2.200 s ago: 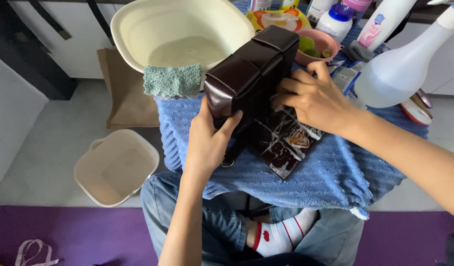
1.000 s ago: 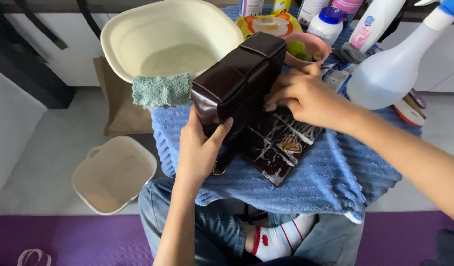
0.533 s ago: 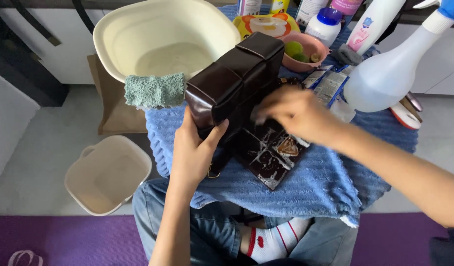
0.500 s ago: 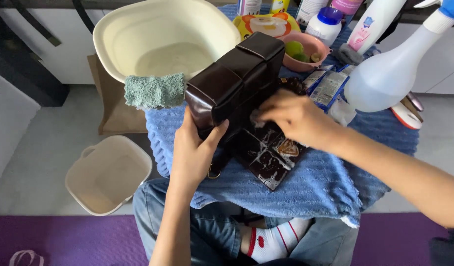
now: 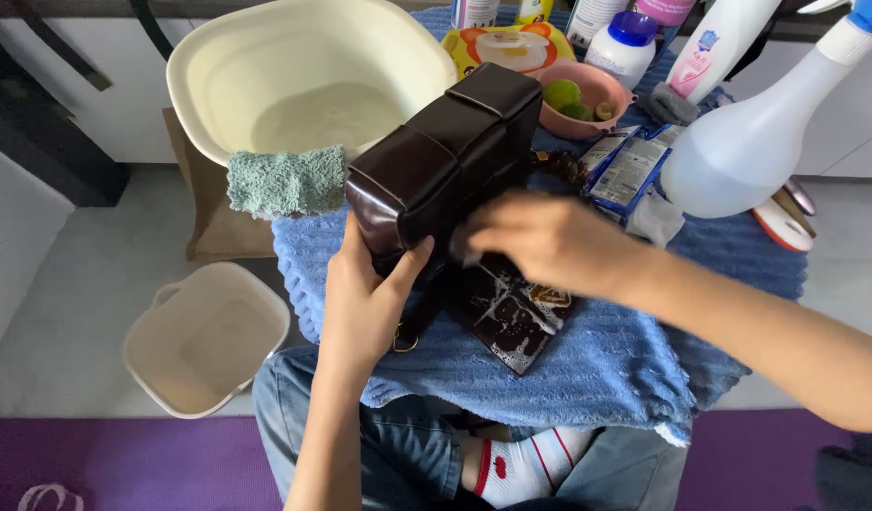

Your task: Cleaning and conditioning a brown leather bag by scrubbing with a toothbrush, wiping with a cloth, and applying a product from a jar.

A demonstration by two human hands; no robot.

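Note:
A dark brown leather bag (image 5: 445, 156) stands tilted on a blue towel (image 5: 635, 350). My left hand (image 5: 365, 293) grips the bag's near lower corner and holds it up. My right hand (image 5: 540, 241) is blurred and presses against the bag's side just above the open flap (image 5: 507, 317), which lies flat on the towel, streaked with white foam. Its fingers are curled, and whether they hold a small cloth or sponge I cannot tell.
A cream basin (image 5: 303, 71) with water stands behind the bag, a teal cloth (image 5: 286, 180) draped over its rim. A pink bowl of limes (image 5: 583, 95), sachets (image 5: 625, 170), a white spray bottle (image 5: 767, 132) and other bottles crowd the far right. A small cream tub (image 5: 204, 341) sits on the floor left.
My right hand has slid from the bag's far upper side down and toward me along its face, above the foamy flap. My left hand keeps its grip on the corner.

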